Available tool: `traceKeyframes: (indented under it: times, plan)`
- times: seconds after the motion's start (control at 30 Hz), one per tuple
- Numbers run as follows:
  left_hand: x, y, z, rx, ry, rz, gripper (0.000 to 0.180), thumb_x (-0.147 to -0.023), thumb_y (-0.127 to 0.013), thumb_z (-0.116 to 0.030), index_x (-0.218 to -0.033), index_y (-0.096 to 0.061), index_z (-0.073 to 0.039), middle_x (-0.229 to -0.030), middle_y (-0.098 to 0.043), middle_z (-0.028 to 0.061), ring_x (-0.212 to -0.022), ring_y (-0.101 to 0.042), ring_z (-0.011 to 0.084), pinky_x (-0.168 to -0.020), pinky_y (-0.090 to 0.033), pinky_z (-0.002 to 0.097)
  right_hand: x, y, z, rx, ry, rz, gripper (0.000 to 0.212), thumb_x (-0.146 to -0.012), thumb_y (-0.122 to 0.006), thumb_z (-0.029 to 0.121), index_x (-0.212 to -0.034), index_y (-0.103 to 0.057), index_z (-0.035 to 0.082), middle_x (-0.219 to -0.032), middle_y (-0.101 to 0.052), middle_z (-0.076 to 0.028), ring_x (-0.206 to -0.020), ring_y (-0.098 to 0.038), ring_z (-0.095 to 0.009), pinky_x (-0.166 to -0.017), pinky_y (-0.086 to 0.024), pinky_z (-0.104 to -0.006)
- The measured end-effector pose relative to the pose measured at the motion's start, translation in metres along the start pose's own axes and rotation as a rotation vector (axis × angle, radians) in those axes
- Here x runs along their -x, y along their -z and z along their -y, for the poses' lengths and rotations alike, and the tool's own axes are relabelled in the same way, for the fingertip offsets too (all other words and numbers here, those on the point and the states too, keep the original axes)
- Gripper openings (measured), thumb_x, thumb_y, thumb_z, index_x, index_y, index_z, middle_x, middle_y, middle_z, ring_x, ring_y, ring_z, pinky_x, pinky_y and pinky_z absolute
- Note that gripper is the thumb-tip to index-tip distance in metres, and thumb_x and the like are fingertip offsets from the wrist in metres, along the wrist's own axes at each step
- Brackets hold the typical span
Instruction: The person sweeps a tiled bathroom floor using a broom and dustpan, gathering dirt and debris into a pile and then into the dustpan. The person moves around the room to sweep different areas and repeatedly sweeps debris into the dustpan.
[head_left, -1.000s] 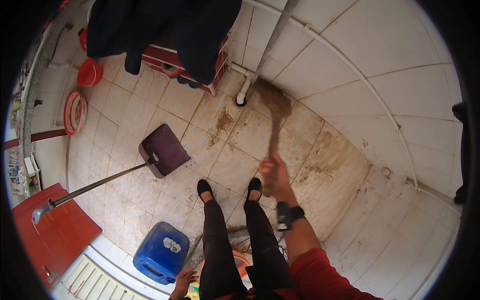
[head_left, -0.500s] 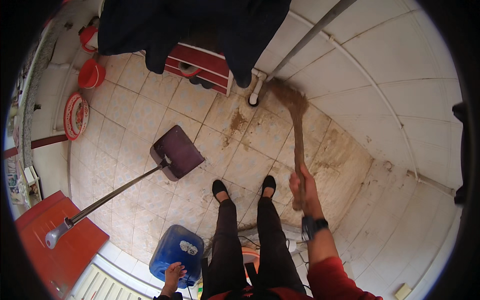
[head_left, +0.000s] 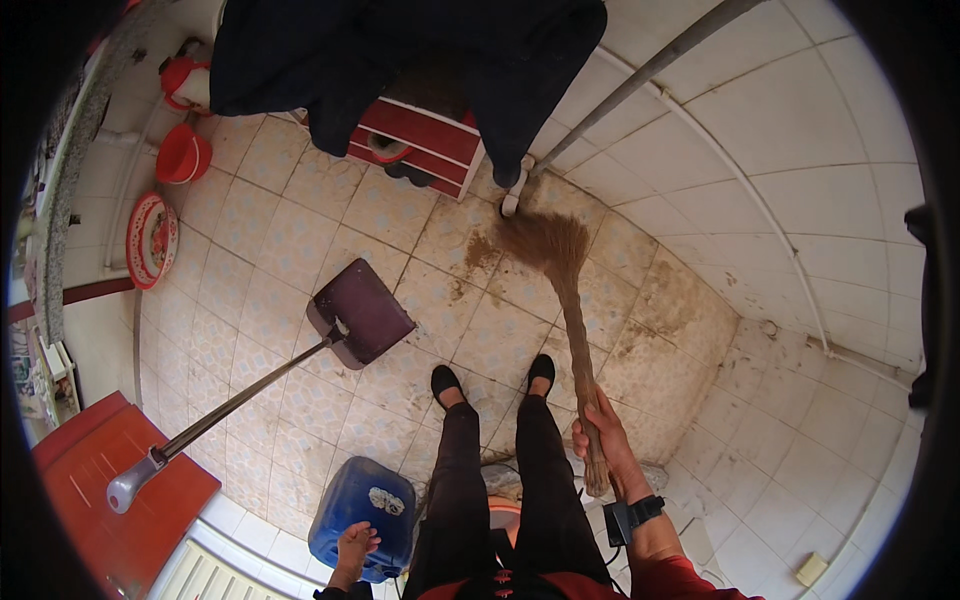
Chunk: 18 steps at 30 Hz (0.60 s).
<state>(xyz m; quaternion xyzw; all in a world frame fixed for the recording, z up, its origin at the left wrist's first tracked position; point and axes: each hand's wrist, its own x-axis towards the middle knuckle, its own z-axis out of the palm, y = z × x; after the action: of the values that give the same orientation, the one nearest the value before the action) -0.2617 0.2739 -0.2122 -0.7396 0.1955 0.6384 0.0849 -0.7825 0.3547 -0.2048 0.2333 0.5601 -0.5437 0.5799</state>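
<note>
My right hand is wrapped round the handle of a brown straw broom, close to its butt end. The broom's bristles fan out on the dirty tiles beside the foot of a white drain pipe. My left hand hangs in front of a blue plastic jerrycan, its fingers loosely bent with nothing between them. On the floor left of my feet lies a dark purple dustpan, its long metal handle leaning toward the lower left. Brown dirt stains the tiles near the bristles.
A red and white cabinet under dark cloth stands at the far side. A red bucket and patterned basin sit at left. An orange-red cabinet door is near left. Tiled walls and a grey pole bound the right.
My right hand has drawn the broom nearer and turned it, so the bristles have moved from the wall corner toward the left. My left hand stays by the jerrycan; the dustpan lies as before.
</note>
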Motion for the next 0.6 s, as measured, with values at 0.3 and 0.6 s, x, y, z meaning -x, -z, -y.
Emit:
traceKeyframes:
  times: [0.3, 0.6]
  plan:
    - [0.007, 0.013, 0.010, 0.060, -0.029, -0.008, 0.023, -0.091, -0.052, -0.014, -0.111, -0.056, -0.003, -0.095, -0.065, 0.0092, -0.075, -0.065, 0.0167, -0.065, -0.053, 0.0264, -0.084, -0.034, -0.044, 0.391, -0.097, -0.165, 0.069, -0.093, -0.052, 0.017, -0.146, -0.009, 0.018, -0.065, -0.053, -0.009, -0.047, -0.051, -0.018, -0.039, -0.045, -0.0347]
    - [-0.009, 0.009, 0.025, 0.058, -0.008, 0.001, 0.023, -0.090, -0.054, -0.016, -0.110, -0.057, -0.004, -0.094, -0.065, 0.0081, -0.075, -0.065, 0.0166, -0.065, -0.052, 0.0267, -0.081, -0.080, -0.006, 0.173, 0.173, 0.060, 0.061, -0.093, -0.052, 0.020, -0.144, -0.019, 0.018, -0.061, -0.049, -0.007, -0.048, -0.049, -0.016, -0.041, -0.043, -0.0328]
